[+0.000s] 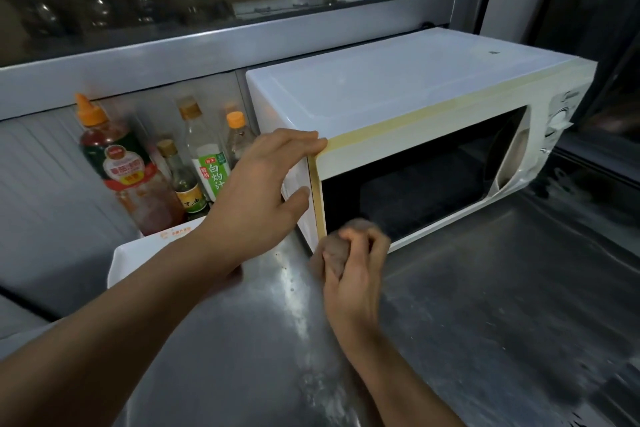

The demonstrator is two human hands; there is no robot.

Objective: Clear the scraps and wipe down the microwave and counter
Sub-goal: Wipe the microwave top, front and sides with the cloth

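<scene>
The left hand (268, 180) braces the microwave (398, 104) at its top front-left corner, fingers straight over the edge and thumb against the side, gripping nothing. The right hand (356, 267) is curled tight around a balled brownish cloth (334, 250), blurred, low against the microwave's bottom front-left corner where it meets the steel counter (485, 305). The microwave's long axis runs away to the right, so the unwiped front lies rightward of the cloth, nearest the right hand. 4 sauce bottles (194, 156) stand left.
</scene>
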